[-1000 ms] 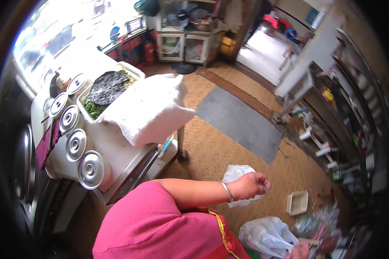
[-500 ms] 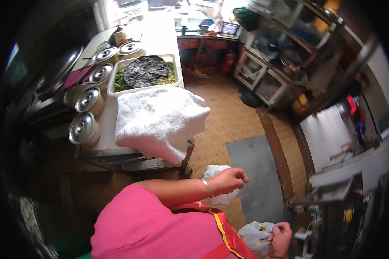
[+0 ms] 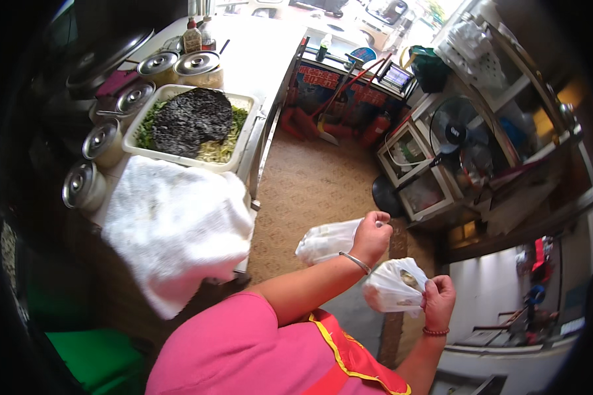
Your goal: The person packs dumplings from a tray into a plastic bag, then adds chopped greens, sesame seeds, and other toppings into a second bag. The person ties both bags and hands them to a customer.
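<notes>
My left hand (image 3: 373, 238), with a silver bangle at its wrist, is closed on the top of a white plastic bag (image 3: 326, 241). That bag hangs out to the left of the fist, and something pale fills it; I cannot make out what. Lower and to the right, my right hand (image 3: 439, 301), above a red bead bracelet, pinches the handle of a second plastic bag (image 3: 390, 289). This one is thin and see-through, its mouth partly open, with brownish contents that are too unclear to name. Both bags are held up over the floor, close together.
At left stands a white counter (image 3: 260, 49) with a tray (image 3: 238, 155) of shredded greens and dark seaweed sheets. Lidded metal-topped pots (image 3: 101, 139) line it; a white towel (image 3: 178, 224) drapes its near end. A fan (image 3: 456, 131) and shelves (image 3: 435, 197) stand right, a green stool (image 3: 95, 359) lower left.
Both hands have risen in view, the right one most, bringing its bag close to the left bag. The view has turned, so the counter now lies further left.
</notes>
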The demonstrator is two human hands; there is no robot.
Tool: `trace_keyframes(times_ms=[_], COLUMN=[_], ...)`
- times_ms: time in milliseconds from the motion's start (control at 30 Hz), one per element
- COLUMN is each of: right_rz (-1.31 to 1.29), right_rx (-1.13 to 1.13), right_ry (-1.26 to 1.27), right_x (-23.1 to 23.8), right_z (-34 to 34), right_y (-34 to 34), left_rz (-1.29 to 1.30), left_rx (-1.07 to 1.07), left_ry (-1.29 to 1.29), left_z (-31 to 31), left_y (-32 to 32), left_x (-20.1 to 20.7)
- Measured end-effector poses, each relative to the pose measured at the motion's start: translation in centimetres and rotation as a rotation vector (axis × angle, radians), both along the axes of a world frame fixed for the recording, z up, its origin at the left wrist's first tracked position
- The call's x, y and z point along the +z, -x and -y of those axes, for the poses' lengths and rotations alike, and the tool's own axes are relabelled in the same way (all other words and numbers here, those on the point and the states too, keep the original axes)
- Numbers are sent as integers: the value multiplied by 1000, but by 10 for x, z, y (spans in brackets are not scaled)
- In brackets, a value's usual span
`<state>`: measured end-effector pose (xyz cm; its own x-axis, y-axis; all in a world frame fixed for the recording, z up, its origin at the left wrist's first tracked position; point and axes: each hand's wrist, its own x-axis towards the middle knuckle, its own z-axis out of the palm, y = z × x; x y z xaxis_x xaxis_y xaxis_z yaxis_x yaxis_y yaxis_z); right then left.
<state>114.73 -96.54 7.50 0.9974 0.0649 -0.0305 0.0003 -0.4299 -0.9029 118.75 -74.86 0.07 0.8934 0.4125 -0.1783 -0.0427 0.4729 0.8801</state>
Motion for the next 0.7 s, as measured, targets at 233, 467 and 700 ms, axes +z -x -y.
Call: trace_keyframes(times_ms=[233,467,700], right_rz=[-72,-216,-84], right_rx=[179,584,1011], right_ry=[-161,-197,-229], right_x=[14,29,95], right_z=[-32,-108,-256], right_y=[-174,-332,-478], left_rz=[226,545,478], left_rx=[113,228,498], left_ry=[353,277,165], left_z=[-60,-131,-248], left_y=[-136,-228,-271], left_x=[48,106,146])
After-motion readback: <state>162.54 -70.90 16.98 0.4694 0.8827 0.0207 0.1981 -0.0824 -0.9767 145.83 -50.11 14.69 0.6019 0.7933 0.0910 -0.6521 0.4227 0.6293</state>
